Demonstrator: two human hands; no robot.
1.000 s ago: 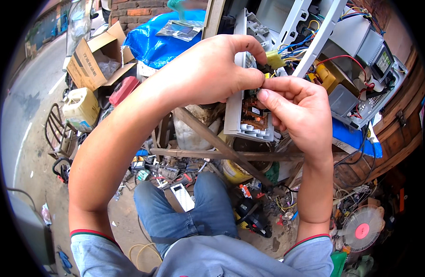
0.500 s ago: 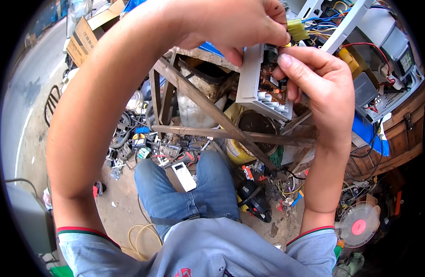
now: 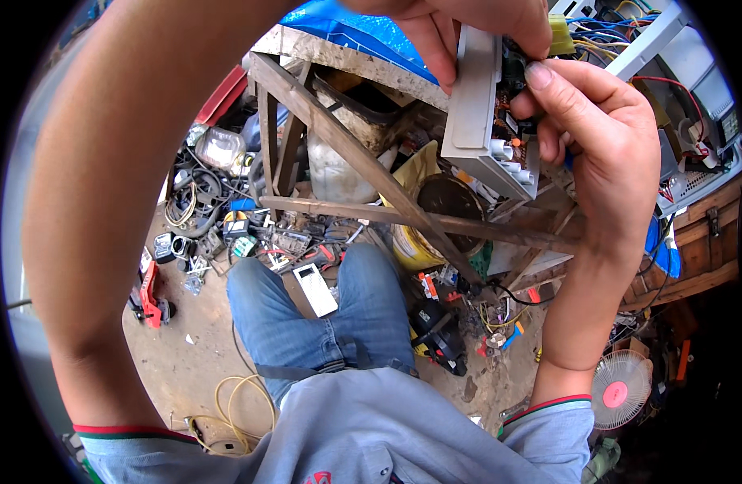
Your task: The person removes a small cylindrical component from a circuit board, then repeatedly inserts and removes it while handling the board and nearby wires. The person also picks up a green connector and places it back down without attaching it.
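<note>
A grey plastic panel housing [image 3: 468, 121] holds a brown circuit board [image 3: 504, 121] with white posts at its lower end. My left hand [image 3: 443, 32] curls over the top of the housing, fingers gripping its sides. My right hand [image 3: 597, 121] is pinched at the board's right side, its thumb tip by a dark component; what it holds is too small to make out. A yellow-green connector [image 3: 560, 34] sits just beyond my left fingertips, beside coloured wires inside an opened appliance with a light metal frame [image 3: 645, 40].
Blue sheeting [image 3: 363, 40] lies on a worn bench on a wooden frame [image 3: 331, 137]. Below are a yellow bucket [image 3: 411, 246], a grimy white container [image 3: 331, 173] and scattered scrap parts. A pink-hubbed fan guard [image 3: 629, 379] is at lower right, a wooden chest [image 3: 702, 242] at right.
My hands and the panel housing sit higher and further right in the picture, as the view has shifted; more of the floor and bench frame shows. My right fingers remain at the board.
</note>
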